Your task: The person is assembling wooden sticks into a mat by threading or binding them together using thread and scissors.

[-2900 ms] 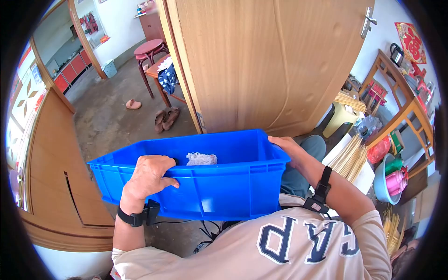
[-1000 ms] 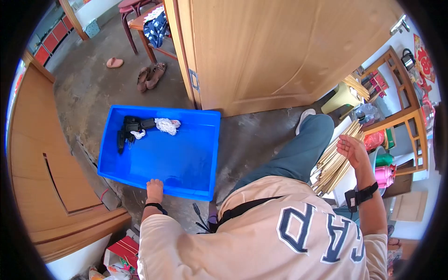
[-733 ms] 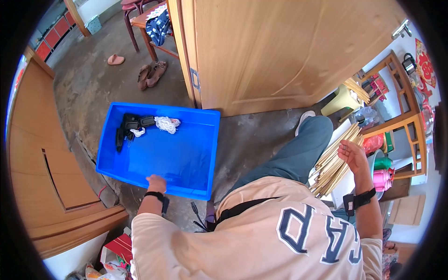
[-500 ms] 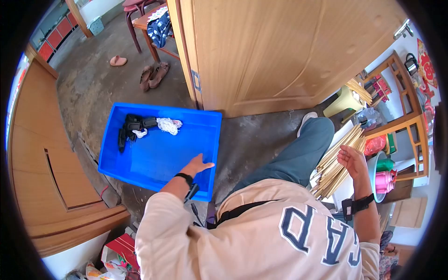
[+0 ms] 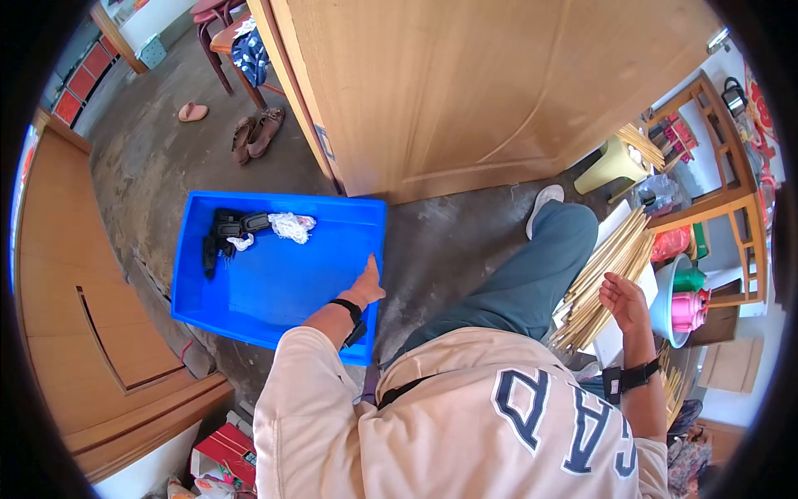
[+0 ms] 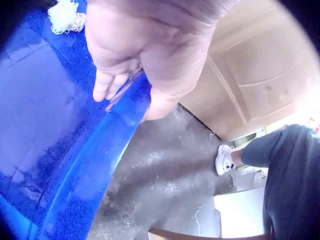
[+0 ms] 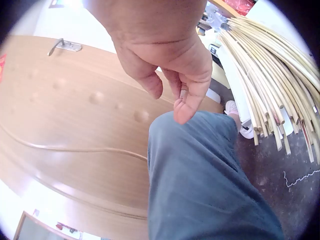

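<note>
A blue plastic bin (image 5: 278, 287) rests on the floor in front of the doorway. Inside, at its far side, lie several black strapped devices (image 5: 239, 223) and a bundle of white string (image 5: 291, 226). My left hand (image 5: 366, 287) is at the bin's right side. In the left wrist view that hand (image 6: 155, 55) grips the rim, fingers on the inner side and thumb outside. My right hand (image 5: 623, 301) hangs loosely curled over my knee, holding nothing. Seen from the right wrist, this hand (image 7: 167, 65) wears a ring and is near a bundle of thin sticks (image 7: 272, 75).
The wooden door (image 5: 490, 91) stands beyond the bin. Brown shoes (image 5: 258, 135) and a pink slipper (image 5: 193, 112) lie on the floor past it. At right are a yellow bucket (image 5: 611, 166), a light blue basin (image 5: 663, 303) and a wooden frame (image 5: 731, 179).
The bin has gone from both hands' hold down to the floor. My left hand has moved from its near rim to its right rim. The right hand has stayed near the knee lately.
</note>
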Tool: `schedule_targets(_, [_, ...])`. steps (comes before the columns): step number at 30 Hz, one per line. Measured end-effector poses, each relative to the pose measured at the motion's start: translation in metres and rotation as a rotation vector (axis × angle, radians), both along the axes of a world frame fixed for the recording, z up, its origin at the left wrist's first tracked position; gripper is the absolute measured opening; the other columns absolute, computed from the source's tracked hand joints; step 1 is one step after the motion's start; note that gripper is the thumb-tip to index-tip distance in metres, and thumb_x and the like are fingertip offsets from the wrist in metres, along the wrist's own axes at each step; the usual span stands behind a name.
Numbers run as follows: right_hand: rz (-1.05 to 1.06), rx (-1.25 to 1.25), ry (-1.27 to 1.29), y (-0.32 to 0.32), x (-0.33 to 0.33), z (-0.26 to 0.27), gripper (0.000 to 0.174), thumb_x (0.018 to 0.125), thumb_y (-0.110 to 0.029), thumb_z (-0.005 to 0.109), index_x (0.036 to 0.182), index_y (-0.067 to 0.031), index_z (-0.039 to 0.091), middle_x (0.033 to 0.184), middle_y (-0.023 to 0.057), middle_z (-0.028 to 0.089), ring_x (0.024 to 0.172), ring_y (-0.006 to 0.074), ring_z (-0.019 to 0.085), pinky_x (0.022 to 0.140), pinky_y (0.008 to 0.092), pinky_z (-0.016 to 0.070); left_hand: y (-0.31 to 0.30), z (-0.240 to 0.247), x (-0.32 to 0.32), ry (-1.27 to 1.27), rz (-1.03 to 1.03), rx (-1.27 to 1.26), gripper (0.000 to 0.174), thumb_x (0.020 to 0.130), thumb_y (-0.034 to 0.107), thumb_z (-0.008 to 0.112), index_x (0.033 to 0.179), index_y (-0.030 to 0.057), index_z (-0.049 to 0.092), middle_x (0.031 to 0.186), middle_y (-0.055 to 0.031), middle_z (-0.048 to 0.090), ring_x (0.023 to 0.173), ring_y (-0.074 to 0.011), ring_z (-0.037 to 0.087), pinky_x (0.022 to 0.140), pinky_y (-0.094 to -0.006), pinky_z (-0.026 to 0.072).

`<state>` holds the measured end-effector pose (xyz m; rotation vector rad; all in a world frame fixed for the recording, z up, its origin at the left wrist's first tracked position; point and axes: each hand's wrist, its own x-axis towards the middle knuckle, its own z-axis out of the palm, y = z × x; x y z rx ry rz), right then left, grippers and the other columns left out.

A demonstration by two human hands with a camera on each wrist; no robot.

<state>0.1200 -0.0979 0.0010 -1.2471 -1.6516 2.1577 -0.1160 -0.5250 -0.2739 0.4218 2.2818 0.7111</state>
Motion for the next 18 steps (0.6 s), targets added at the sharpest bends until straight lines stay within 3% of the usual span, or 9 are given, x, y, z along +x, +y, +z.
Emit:
schedule_targets(3, [-0.011,-0.025,0.005,-0.003,0.001,-0.011,0.025,0.087,-0.016,0.051,0.101,0.0052,0.054,0.083,0.0105,0.062,0.072,0.019,0.062,0.065,0.0295,0.0546,0.011,0.042,0.012,0.083,-0.116,-0.115,0.104,0.063,0.008,0.069,0.137,-0.0011,-0.003,0.133,-0.0302,0.029,0.12,-0.0392,0.037,0.099,-0.0386,0.0337])
schedule_targets(11, [-0.008,-0.05,-0.035,-0.008,0.003,-0.029,0.024,0.087,-0.013,0.05,0.101,0.0062,0.054,0.082,0.0101,0.061,0.071,0.0187,0.062,0.066,0.0301,0.0546,0.017,-0.011,0.049,-0.025,-0.34,-0.05,0.102,0.064,0.011,0.067,0.137,-0.001,-0.004,0.128,-0.0308,0.035,0.108,-0.0408,0.048,0.093,-0.0414,0.0392])
schedule_targets(16, [0.057,-0.049,-0.043,-0.022,-0.018,-0.027,0.023,0.087,-0.012,0.05,0.101,0.0062,0.054,0.081,0.0095,0.061,0.072,0.0177,0.062,0.066,0.0285,0.0537,0.007,0.012,0.044,-0.126,-0.469,-0.134,0.104,0.065,0.018,0.07,0.137,-0.0001,-0.003,0.128,-0.0302,0.036,0.111,-0.0382,0.048,0.093,-0.0413,0.039])
schedule_targets(18, [0.091,-0.015,-0.057,-0.026,-0.028,-0.019,0.024,0.087,-0.012,0.051,0.101,0.0062,0.054,0.081,0.0092,0.061,0.072,0.0172,0.062,0.066,0.0278,0.0534,0.003,0.015,0.037,-0.105,-0.523,-0.027,0.101,0.067,0.028,0.071,0.138,0.0033,0.004,0.13,-0.0281,0.036,0.115,-0.0366,0.044,0.095,-0.0413,0.0366])
